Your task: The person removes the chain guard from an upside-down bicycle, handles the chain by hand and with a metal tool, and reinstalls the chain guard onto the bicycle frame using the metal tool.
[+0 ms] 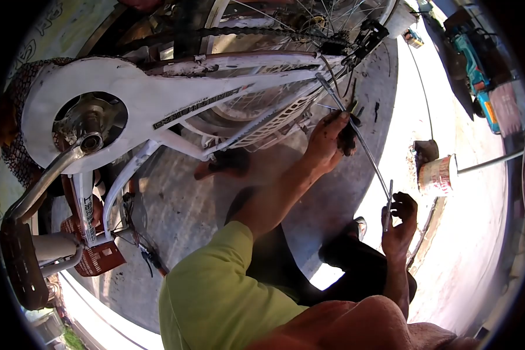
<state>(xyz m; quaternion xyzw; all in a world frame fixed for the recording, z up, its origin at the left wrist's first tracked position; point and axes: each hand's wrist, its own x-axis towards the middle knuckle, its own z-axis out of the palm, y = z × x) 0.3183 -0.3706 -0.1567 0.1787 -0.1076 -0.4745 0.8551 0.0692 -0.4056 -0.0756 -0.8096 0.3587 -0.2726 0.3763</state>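
Observation:
A long metal T-handle wrench (368, 153) runs slantwise from near the rear of a white bicycle frame (184, 108) down to its crossbar. My left hand (328, 143), blackened at the fingers, is closed around the upper shaft, beside a small dark piece I cannot make out. Lower down, my right hand (401, 226) grips the crossbar with bent fingers. The wrench's far end lies close to the frame tubes by the rear derailleur (367, 41); whether it sits on a fastener I cannot tell.
The white chain guard (38, 116), crank (49, 175) and pedal (23, 262) fill the left side. A brown basket (102, 259) is below them. A bare foot (221, 164) rests on the concrete. To the right are a stained can (438, 176) and a teal power tool (472, 73).

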